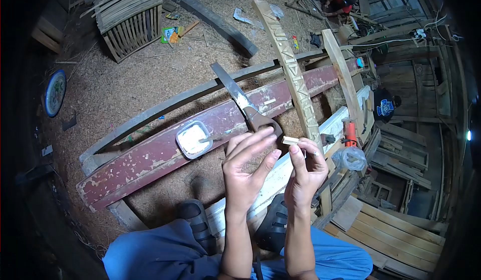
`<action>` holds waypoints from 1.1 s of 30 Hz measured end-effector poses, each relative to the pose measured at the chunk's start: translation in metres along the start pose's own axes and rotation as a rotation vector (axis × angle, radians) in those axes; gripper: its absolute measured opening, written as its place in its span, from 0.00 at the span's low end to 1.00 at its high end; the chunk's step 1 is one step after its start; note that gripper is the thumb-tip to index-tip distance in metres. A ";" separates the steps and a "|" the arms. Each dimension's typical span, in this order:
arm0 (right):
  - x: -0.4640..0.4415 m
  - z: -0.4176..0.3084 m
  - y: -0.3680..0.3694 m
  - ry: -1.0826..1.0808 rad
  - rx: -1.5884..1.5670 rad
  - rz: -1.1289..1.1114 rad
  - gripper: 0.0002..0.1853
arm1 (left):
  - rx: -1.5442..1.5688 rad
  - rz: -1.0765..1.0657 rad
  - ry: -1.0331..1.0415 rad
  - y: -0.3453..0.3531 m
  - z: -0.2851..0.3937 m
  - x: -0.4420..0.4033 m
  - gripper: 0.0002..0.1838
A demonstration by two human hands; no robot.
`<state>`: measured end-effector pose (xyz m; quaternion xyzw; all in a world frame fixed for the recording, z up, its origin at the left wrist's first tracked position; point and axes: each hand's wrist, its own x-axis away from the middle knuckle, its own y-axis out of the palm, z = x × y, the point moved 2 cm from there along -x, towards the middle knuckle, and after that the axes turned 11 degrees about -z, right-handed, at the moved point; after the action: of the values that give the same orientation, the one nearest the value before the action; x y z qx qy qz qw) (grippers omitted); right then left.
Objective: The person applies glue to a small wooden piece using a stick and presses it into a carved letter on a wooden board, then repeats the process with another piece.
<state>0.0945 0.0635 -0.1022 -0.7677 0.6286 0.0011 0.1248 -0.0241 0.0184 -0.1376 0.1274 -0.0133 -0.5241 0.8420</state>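
Note:
My right hand pinches a small pale piece of wood between thumb and fingertips. Just left of it, my left hand is raised with thumb and fingers apart, holding nothing. Beyond the hands a hand saw lies across the worn dark red plank, its brown handle partly behind my left fingers. A square plastic tub of white paste sits on that plank, with a thin stick standing in it. A carved wooden board with cut triangular patterns slants away past my right hand.
A slatted wooden crate stands at the far left on the shaving-covered floor. At right are an orange-red tool, a clear plastic bag and stacked planks. Two other people work farther off, one in a red shirt.

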 end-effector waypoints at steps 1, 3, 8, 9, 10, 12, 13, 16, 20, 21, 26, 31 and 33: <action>0.000 -0.001 0.001 0.070 -0.091 -0.003 0.07 | -0.062 0.024 -0.001 -0.002 0.002 -0.001 0.15; 0.001 -0.003 0.001 0.113 -0.137 -0.023 0.07 | -0.096 0.025 -0.014 -0.004 0.001 0.001 0.16; 0.006 0.000 -0.002 0.365 -0.315 -0.134 0.07 | -0.255 0.018 0.038 -0.014 -0.002 0.003 0.16; 0.006 0.001 -0.002 0.403 -0.351 -0.143 0.07 | -0.267 -0.001 0.045 -0.015 -0.003 0.003 0.15; 0.006 0.000 -0.001 0.414 -0.360 -0.159 0.07 | -0.270 0.005 0.046 -0.016 -0.003 0.003 0.15; 0.006 -0.004 0.005 0.373 -0.315 -0.181 0.08 | -0.249 0.027 0.028 -0.019 -0.003 0.004 0.14; 0.006 -0.007 0.008 0.331 -0.265 -0.196 0.08 | -0.252 0.025 0.029 -0.020 -0.003 0.004 0.14; 0.005 -0.012 0.010 0.236 -0.081 -0.194 0.11 | -0.230 0.060 0.015 -0.024 -0.003 0.005 0.12; -0.003 -0.026 0.007 0.053 0.274 -0.264 0.16 | -0.126 0.065 0.025 -0.026 -0.013 0.008 0.13; -0.005 -0.028 0.006 -0.019 0.402 -0.317 0.17 | -0.128 0.066 0.027 -0.025 -0.012 0.008 0.13; -0.011 -0.030 -0.005 -0.140 0.495 -0.418 0.18 | -0.170 0.031 0.044 -0.026 -0.005 0.010 0.13; -0.018 -0.043 -0.026 -0.242 0.588 -0.520 0.18 | -0.194 -0.044 0.049 -0.018 0.004 0.010 0.13; -0.022 -0.049 -0.039 -0.310 0.686 -0.610 0.17 | -0.225 -0.075 0.044 -0.008 0.010 0.010 0.12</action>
<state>0.1201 0.0827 -0.0437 -0.8222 0.3130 -0.1283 0.4578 -0.0286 0.0040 -0.1308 0.0440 0.0691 -0.5504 0.8309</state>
